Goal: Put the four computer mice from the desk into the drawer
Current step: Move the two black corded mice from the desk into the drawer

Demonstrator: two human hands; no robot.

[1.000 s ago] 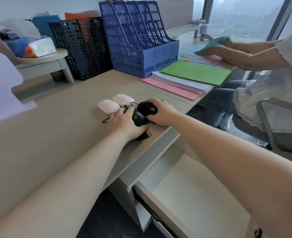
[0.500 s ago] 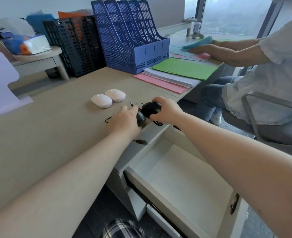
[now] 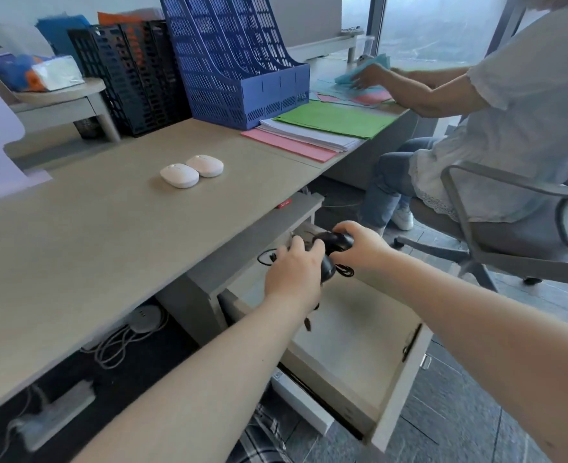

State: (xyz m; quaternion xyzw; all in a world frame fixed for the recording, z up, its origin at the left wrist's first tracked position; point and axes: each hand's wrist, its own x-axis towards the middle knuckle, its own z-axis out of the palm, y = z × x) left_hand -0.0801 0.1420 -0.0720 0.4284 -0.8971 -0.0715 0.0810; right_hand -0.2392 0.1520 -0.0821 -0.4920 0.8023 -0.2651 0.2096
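Left hand (image 3: 294, 274) clamped on glossy black corded mouse (image 3: 326, 271); right hand (image 3: 359, 247) clamped on second black corded mouse (image 3: 337, 241), both at frame centre, above back of open pale wooden drawer (image 3: 359, 332).

Thin black cables (image 3: 344, 270) hang in loose loops; risk: loop snags drawer front edge or trails outside, jamming closure.

Two white oval wireless mice (image 3: 192, 171) left on beige wooden table (image 3: 85, 238), upper centre; not yet moved.

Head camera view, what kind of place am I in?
Most likely an office: a long desk with file racks, stacked paper, an open drawer and a swivel chair.
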